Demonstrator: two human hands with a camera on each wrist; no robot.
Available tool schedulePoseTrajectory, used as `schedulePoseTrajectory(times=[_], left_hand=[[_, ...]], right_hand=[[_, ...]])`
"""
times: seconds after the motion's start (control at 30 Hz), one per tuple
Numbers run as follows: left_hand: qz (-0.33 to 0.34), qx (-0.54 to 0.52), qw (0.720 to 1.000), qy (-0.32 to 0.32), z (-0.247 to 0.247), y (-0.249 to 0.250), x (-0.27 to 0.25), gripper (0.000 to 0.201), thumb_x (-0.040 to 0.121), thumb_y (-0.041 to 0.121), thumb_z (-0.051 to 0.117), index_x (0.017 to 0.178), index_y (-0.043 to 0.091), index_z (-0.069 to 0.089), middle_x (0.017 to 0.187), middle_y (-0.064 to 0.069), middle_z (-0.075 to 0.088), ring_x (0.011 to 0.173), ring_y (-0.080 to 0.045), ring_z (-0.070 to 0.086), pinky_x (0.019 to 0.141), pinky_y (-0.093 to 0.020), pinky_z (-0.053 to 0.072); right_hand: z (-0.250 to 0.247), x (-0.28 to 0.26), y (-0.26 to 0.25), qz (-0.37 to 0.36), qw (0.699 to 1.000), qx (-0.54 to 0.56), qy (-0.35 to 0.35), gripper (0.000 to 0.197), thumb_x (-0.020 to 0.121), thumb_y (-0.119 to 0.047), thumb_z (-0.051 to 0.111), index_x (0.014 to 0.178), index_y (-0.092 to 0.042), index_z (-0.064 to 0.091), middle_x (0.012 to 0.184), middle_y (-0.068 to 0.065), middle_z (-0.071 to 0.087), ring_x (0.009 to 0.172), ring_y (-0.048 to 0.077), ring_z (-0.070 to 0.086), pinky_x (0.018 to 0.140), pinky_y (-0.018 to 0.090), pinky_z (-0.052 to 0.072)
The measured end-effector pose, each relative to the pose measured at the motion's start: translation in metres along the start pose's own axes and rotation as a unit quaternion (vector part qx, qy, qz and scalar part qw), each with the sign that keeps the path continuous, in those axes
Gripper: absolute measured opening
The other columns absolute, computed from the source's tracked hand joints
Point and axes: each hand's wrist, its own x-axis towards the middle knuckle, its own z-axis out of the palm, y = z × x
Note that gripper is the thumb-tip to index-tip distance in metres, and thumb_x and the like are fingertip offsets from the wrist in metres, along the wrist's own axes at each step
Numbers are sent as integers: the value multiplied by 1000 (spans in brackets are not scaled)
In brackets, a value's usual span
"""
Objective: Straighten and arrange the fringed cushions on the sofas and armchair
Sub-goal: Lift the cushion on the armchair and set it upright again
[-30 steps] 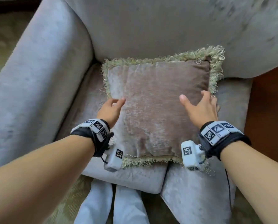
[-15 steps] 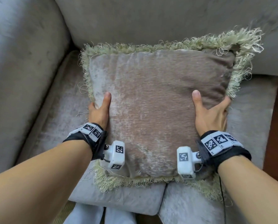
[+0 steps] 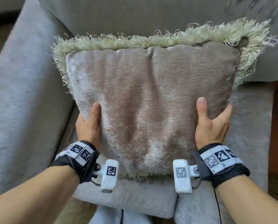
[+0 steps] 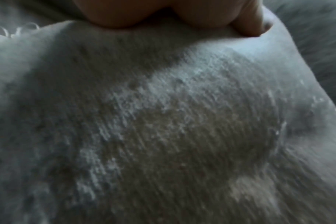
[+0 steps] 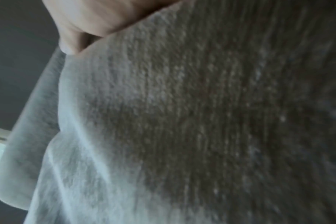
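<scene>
Head view, both hands (image 3: 88,126) gripping cushion (image 3: 151,102)

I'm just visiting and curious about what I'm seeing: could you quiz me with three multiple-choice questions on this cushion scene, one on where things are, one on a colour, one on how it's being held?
1. Where is the cushion?
A. On the floor
B. Over the seat of the armchair, in front of its backrest
C. On a wooden table

2. What colour is the fringe?
A. Pale green
B. Bright red
C. Black

3. How is the cushion held?
A. By one hand only
B. By no hand
C. By both hands at its sides

Answers:
1. B, grey upholstery surrounds it behind, left and below.
2. A, the frayed edging along the top looks pale olive green.
3. C, the left hand and right hand grip opposite edges, thumbs on the front.
</scene>
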Motion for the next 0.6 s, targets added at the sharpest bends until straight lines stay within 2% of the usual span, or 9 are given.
schedulePoseTrajectory(times=[0.07, 0.13, 0.2, 0.27, 0.3, 0.37, 0.4, 0.5, 0.6], left_hand=[[54, -8, 998, -11, -2, 31, 8, 71, 72, 67, 69, 128, 24, 62, 117, 14, 68, 109, -2, 65, 97, -25, 48], [98, -11, 995, -18, 1, 61, 18, 63, 66, 69, 68, 114, 29, 66, 109, 13, 71, 95, 8, 68, 85, -17, 52], [130, -11, 991, -27, 7, 85, 26, 51, 63, 69, 67, 100, 33, 65, 97, 15, 70, 81, 14, 68, 74, -12, 51], [155, -12, 987, -27, 14, 101, 35, 50, 63, 69, 66, 98, 32, 65, 94, 15, 70, 77, 14, 67, 73, -12, 51], [165, -9, 986, -25, 19, 105, 41, 53, 64, 69, 66, 100, 31, 65, 93, 15, 70, 77, 14, 67, 74, -13, 51], [173, -4, 985, -21, 26, 105, 53, 59, 65, 70, 65, 106, 28, 64, 90, 16, 69, 75, 15, 66, 76, -15, 52], [175, -4, 984, -22, 29, 102, 58, 60, 65, 70, 65, 107, 27, 64, 89, 17, 69, 75, 15, 66, 77, -15, 52], [170, 0, 985, -32, 37, 89, 72, 63, 64, 70, 65, 110, 27, 63, 91, 17, 68, 75, 16, 66, 76, -14, 51], [176, 1, 984, -36, 46, 83, 83, 70, 65, 71, 62, 118, 26, 60, 97, 18, 67, 79, 19, 64, 77, -9, 49]], right_hand=[[3, 3, -11, -5, 999, 33, 14, 74, 88, -52, 66, 142, -9, 41, 114, -12, 53, 91, -15, 44, 73, -9, 28], [7, 6, -21, -11, 997, 63, 33, 77, 88, -53, 63, 145, -7, 38, 115, -11, 53, 90, -16, 42, 74, -9, 27], [12, 11, -24, -15, 995, 89, 53, 72, 91, -48, 60, 144, -5, 39, 110, -20, 51, 85, -25, 45, 76, -9, 27], [19, 14, -27, -21, 991, 112, 73, 70, 92, -45, 57, 144, -3, 38, 108, -28, 48, 86, -34, 45, 80, -8, 28], [24, 18, -25, -15, 989, 126, 80, 74, 91, -50, 56, 145, -3, 37, 114, -24, 51, 92, -30, 48, 85, -5, 31], [34, 22, -20, -13, 986, 143, 89, 89, 85, -64, 53, 148, -4, 35, 133, -9, 54, 114, -9, 52, 98, 6, 36], [39, 24, -17, -14, 985, 145, 88, 90, 84, -65, 55, 148, -5, 35, 136, -6, 50, 116, -4, 51, 98, 6, 35], [53, 32, 2, 13, 990, 122, 74, 73, 96, -40, 61, 150, -1, 30, 121, -5, 42, 111, 0, 45, 78, -11, 22], [64, 39, 16, 13, 992, 105, 75, 77, 95, -42, 59, 152, -2, 26, 134, 7, 51, 117, 9, 39, 75, -12, 20]])
